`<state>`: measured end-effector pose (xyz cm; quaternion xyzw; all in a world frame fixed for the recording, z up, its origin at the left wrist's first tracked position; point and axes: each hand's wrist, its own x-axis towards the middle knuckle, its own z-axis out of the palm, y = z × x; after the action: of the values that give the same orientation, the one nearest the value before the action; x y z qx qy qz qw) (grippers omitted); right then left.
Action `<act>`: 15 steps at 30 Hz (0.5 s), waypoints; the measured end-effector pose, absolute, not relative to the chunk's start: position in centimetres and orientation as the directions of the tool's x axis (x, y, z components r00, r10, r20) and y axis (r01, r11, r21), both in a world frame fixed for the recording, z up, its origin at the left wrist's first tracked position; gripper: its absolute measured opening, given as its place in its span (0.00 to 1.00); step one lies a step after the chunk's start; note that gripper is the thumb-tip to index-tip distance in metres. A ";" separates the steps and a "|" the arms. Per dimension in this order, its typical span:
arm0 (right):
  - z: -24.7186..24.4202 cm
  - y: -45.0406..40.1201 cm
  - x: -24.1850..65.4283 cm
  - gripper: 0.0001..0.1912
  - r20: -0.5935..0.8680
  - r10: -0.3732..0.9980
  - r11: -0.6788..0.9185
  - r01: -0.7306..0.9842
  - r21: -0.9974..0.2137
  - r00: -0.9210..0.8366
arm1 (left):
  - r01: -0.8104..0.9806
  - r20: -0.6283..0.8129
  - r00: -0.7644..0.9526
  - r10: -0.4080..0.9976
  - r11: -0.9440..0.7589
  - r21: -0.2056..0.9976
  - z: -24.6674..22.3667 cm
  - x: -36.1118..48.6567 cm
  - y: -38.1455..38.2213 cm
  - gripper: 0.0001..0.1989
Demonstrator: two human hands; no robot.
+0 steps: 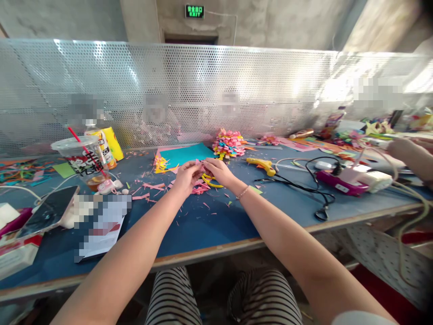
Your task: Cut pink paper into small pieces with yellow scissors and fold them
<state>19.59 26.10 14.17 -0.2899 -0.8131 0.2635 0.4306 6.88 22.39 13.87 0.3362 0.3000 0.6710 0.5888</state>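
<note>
Both hands meet fingertip to fingertip above the blue table. My left hand (187, 176) is closed in a pinch, with a bit of pink paper (197, 161) at its fingertips. My right hand (218, 171) pinches at the same small piece, whose shape is mostly hidden by the fingers. Below them lie cut pink paper strips (200, 188) and the yellow handles of what look like scissors (213, 182). Just behind is a teal paper sheet (187, 155), with a fluffy ball of multicoloured paper strips (228, 142) at its right.
A yellow glue gun (262, 165), black cable (287, 184) and purple power strip (343, 181) lie rightward. Leftward are a drink cup (84, 158) with straw, phone (50, 210) and tablet-like screen (104, 225). A perforated metal panel (189, 90) stands behind. Another person's hand (411, 155) is far right.
</note>
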 end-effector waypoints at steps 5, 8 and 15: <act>14.1 26.1 19.3 0.14 0.556 0.704 0.685 0.215 -0.697 -0.441 | -0.578 0.104 -0.077 0.992 -0.130 0.805 13.9 6.9 22.3 0.09; 14.0 26.4 19.4 0.16 0.524 0.727 0.633 0.138 -0.762 -0.445 | -0.575 0.134 -0.080 0.988 -0.156 0.803 13.7 6.9 22.5 0.10; 14.2 26.5 19.7 0.16 0.474 0.763 0.524 -0.009 -0.852 -0.440 | -0.529 0.204 -0.072 0.976 -0.211 0.822 13.3 6.8 22.8 0.12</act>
<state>19.67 26.46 14.23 -0.2550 -0.7395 0.4158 0.4639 6.84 22.80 13.35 0.3898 0.2871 0.6735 0.5587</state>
